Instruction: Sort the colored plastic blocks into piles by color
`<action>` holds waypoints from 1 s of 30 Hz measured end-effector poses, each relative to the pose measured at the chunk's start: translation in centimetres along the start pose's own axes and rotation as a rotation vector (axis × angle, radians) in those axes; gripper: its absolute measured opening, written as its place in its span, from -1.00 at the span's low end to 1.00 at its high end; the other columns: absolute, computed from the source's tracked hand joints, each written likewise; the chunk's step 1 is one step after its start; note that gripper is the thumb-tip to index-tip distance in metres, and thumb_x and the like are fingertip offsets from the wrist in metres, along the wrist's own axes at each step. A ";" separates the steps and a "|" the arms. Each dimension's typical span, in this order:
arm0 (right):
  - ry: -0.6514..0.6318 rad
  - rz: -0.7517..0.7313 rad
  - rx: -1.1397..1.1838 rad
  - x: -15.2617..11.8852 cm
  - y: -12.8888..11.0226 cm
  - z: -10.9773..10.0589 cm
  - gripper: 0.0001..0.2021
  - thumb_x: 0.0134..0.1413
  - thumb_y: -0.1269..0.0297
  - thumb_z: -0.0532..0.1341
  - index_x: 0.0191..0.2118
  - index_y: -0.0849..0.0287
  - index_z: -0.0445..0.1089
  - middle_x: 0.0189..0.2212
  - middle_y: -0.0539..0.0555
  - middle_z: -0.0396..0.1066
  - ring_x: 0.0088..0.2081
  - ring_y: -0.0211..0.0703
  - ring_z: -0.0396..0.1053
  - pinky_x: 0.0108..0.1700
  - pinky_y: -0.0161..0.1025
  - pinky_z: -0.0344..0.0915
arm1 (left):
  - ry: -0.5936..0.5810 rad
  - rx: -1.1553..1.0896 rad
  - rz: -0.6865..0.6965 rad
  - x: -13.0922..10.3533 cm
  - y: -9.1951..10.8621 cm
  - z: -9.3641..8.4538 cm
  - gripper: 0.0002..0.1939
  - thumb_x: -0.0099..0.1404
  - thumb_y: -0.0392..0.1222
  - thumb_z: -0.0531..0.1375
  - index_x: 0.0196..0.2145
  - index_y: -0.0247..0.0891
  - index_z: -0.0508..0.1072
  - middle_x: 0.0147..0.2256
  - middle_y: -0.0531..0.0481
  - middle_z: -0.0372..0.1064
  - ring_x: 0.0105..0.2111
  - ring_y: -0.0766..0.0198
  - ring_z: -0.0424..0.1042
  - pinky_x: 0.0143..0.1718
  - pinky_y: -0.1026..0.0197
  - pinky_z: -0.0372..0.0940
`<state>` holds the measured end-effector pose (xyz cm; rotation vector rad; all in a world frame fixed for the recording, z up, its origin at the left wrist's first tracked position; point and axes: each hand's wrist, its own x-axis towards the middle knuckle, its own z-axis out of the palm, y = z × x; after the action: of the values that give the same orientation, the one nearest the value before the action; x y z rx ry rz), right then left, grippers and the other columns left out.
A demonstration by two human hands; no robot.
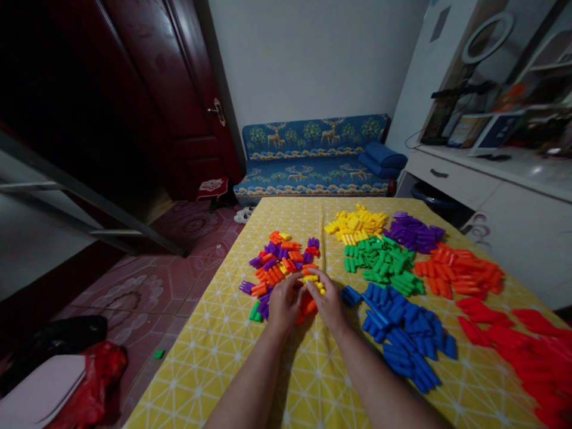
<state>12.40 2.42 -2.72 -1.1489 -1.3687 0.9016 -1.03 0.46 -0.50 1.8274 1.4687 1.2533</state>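
Observation:
Over the near right edge of a mixed pile of plastic building blocks [272,274], my two hands are close together. My right hand [328,301] has its thumb and fingers closed on yellow building blocks [311,279]. Beside it, my left hand [283,305] has curled fingers, their tips near the same yellow blocks; what they hold is hidden. Orange blocks [309,305] show beneath and between the hands. The mixed pile holds orange, purple, yellow, red and green pieces.
Sorted by colour on the right are yellow [355,225], purple [413,232], green [382,262], orange [460,271], blue [402,325] and red blocks [522,351]. They lie on a yellow patterned tablecloth [214,369]. One green block [158,354] is on the floor.

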 end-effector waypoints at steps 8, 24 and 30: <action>0.240 0.238 0.391 0.2 -2.2 -0.1 -0.64 0.00 0.08 0.31 -0.10 0.14 0.43 -0.43 -0.01 0.45 -0.47 -0.20 0.43 -0.47 -0.30 0.37 | 0.051 0.033 -0.042 0.0 -0.3 0.2 -0.69 0.36 -0.23 0.07 0.00 -0.28 0.47 -0.37 -0.05 0.51 -0.39 0.24 0.45 -0.32 0.22 0.31; 0.415 0.393 0.817 18.4 -5.8 -10.1 -0.45 0.27 -0.16 -0.10 0.01 0.16 0.35 -0.05 0.22 0.42 0.09 0.01 0.36 0.08 0.21 0.29 | 0.026 0.120 -0.036 0.1 -0.1 0.1 -0.69 0.34 -0.28 0.09 0.01 -0.21 0.46 -0.35 -0.01 0.51 -0.35 0.23 0.45 -0.27 0.21 0.29; 0.475 0.147 0.539 18.2 -5.4 -11.3 -0.36 0.32 -0.11 -0.17 0.03 0.36 0.38 0.12 0.44 0.30 0.23 0.04 0.23 0.18 0.22 0.11 | 0.028 0.106 -0.040 0.1 -0.4 0.3 -0.68 0.33 -0.30 0.09 0.01 -0.21 0.46 -0.35 -0.01 0.51 -0.37 0.24 0.45 -0.29 0.22 0.30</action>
<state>23.67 17.72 8.61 -0.9622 -0.6088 0.9489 -1.00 0.70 -0.95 1.8455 1.6065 1.2071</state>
